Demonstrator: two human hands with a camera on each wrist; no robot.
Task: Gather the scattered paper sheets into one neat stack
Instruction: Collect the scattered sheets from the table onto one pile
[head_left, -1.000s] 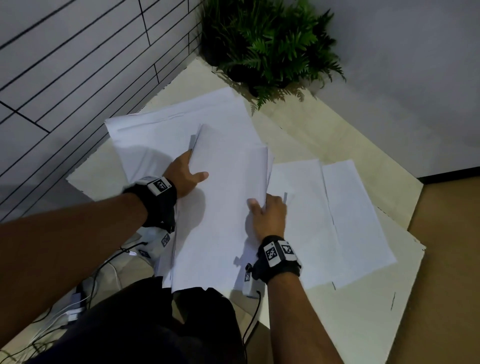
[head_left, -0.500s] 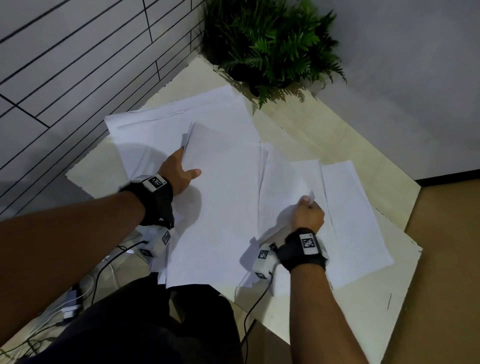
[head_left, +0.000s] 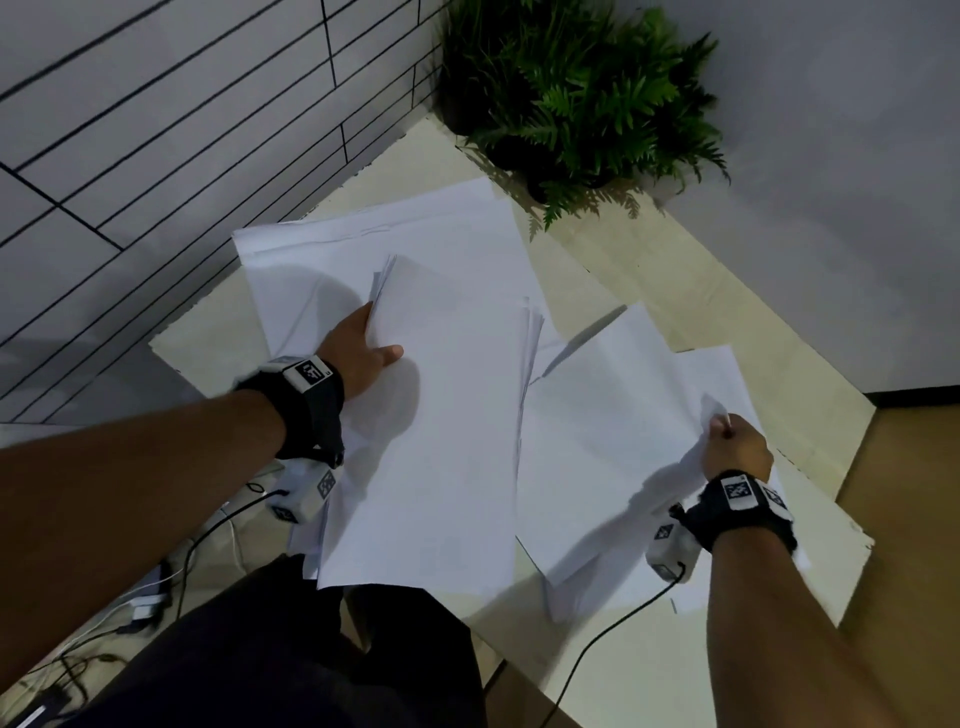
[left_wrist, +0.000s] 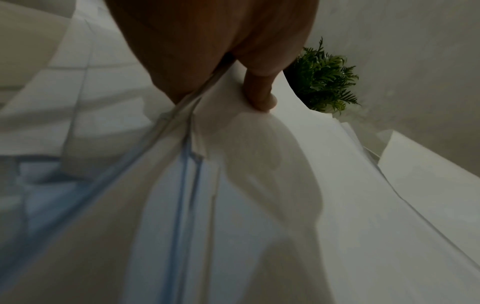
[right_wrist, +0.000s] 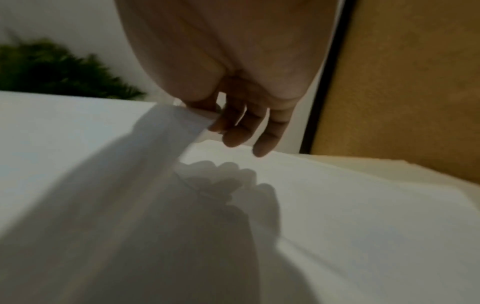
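A gathered stack of white sheets (head_left: 447, 415) lies over the near left of the pale table (head_left: 649, 270). My left hand (head_left: 363, 348) grips its left edge, thumb (left_wrist: 261, 94) on top and fingers hidden beneath. More sheets (head_left: 415, 234) lie spread under and behind it. At the right, my right hand (head_left: 727, 441) pinches the edge of a loose sheet (head_left: 613, 415), lifted off another sheet (head_left: 722, 374) flat on the table. In the right wrist view the pinched sheet (right_wrist: 166, 127) curls up to my fingers (right_wrist: 233, 131).
A green fern plant (head_left: 582, 88) stands at the table's far corner by the grey wall. A tiled wall (head_left: 156, 130) runs along the left. Cables (head_left: 156, 587) lie on the floor at the lower left. Brown floor (head_left: 914, 519) shows past the table's right edge.
My right hand left the stack, moved right and took hold of a loose sheet, now lifted further right. My left hand kept its hold on the stack.
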